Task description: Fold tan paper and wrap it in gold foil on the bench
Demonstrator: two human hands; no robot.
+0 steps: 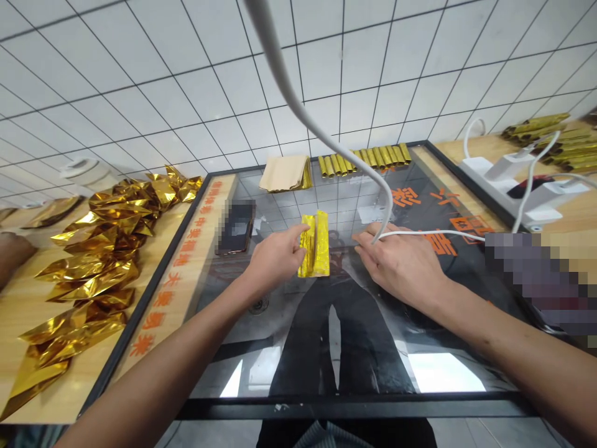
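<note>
A folded gold foil sheet [315,244] lies on the glass pane [326,323] in front of me, creased into a narrow strip. My left hand [276,256] pinches its left edge with thumb and forefinger. To the right of the sheet, my right hand [401,261] rests flat on the glass with fingers stretched out and apart, holding nothing, and a white cable [420,234] runs over its fingers.
A heap of crumpled gold foil [93,261] lies on the wooden table at left. A phone [236,227] sits on the glass. A row of rolled gold pieces [364,158] and tan paper [284,173] lie at the back. A power strip [513,180] with chargers is at right.
</note>
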